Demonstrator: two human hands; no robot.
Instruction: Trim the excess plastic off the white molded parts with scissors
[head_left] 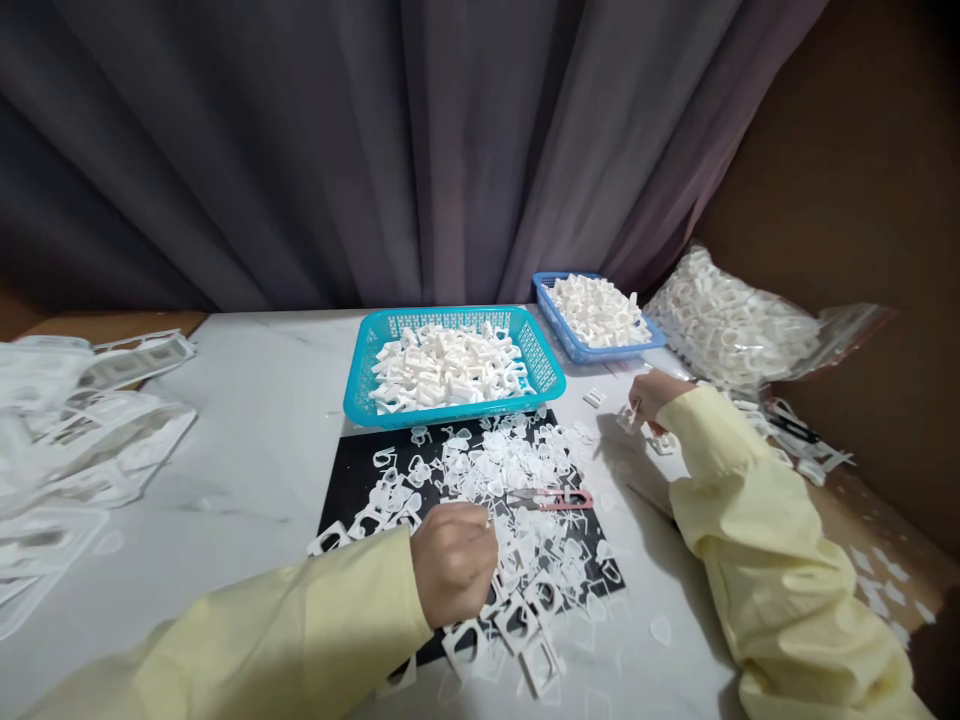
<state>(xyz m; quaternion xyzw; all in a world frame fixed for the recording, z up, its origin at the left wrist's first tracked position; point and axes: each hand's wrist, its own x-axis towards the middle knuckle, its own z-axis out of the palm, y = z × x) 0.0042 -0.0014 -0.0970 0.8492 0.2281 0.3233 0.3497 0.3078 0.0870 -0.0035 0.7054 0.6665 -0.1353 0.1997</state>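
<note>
Over the black mat (360, 478), my left hand (454, 562) is closed in a fist with its back towards me; whatever it may hold is hidden. Further off on the right, my right hand (654, 396) pinches a small white plastic part (628, 420) just above the table, beside another white part (661, 444). Thin white plastic offcuts (487, 460) and square frames with holes (517, 622) lie scattered over the mat. Among them rests a pair of thread snips (555, 498) with a reddish handle.
A turquoise basket (457, 410) of white parts stands behind the mat. Right of it are a blue basket (592, 354) and a clear bag (735, 320), both full of white parts. White moulded sheets (97, 440) are piled at the left. A curtain (420, 150) hangs behind the table.
</note>
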